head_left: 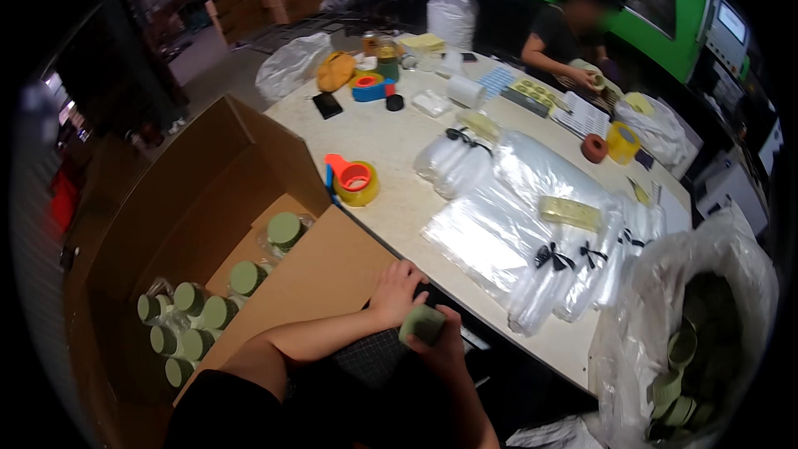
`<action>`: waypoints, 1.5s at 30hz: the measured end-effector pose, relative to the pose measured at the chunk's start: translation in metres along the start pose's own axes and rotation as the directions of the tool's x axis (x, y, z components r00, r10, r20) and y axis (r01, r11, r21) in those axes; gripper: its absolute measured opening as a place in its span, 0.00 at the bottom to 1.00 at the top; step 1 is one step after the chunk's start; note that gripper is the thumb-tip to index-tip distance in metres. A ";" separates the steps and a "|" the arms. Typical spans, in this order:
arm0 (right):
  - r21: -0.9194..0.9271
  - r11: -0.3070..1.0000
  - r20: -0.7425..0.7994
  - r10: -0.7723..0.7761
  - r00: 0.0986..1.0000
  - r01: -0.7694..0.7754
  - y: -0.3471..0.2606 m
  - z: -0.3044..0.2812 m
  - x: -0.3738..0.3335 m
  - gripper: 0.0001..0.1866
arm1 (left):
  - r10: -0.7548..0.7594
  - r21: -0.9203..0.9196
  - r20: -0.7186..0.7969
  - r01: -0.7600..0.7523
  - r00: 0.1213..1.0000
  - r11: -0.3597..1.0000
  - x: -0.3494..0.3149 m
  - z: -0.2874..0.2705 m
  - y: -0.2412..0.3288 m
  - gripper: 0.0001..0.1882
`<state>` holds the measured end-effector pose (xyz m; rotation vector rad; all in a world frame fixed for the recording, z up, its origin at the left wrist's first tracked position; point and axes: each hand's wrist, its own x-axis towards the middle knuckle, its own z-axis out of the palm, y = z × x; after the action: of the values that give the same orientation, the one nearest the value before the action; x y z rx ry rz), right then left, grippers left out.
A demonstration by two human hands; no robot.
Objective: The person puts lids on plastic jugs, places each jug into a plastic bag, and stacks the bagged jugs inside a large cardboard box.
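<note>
my right hand (445,347) had its fingers clamped on a green lid (422,323), my left hand (397,291) lay spread on the box flap (320,270). clear bags (499,233) and a tape dispenser (353,179) crowded the bench (399,141) ahead.

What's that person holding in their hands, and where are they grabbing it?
The right hand holds a small green round cap, fingers wrapped around its side. The left hand rests beside it; whether it touches the cap cannot be told.

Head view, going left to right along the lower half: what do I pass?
Bagged green lids in the cardboard box → left hand → right hand holding a green lid → clear bag of green lids.
</note>
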<state>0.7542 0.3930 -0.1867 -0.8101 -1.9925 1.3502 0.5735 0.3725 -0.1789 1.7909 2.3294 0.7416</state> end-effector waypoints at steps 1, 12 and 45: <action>0.019 1.000 0.006 0.000 1.000 0.000 0.007 0.000 -0.002 0.39 | 0.029 -0.032 -0.003 -0.029 1.000 0.999 0.002 0.002 0.001 0.15; -0.092 0.990 -0.079 -0.110 0.991 0.103 0.024 0.008 0.000 0.45 | 0.059 -0.178 -0.115 -0.079 0.992 0.981 0.002 0.020 -0.017 0.13; 0.645 0.733 -0.052 0.325 0.944 -0.217 -0.038 -0.077 -0.037 0.39 | -0.254 -0.945 0.212 0.264 0.944 0.191 0.147 -0.035 -0.011 0.16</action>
<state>0.8303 0.3986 -0.1320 -0.8586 -1.1747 1.9062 0.5074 0.4967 -0.1233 0.7259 1.3387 1.6022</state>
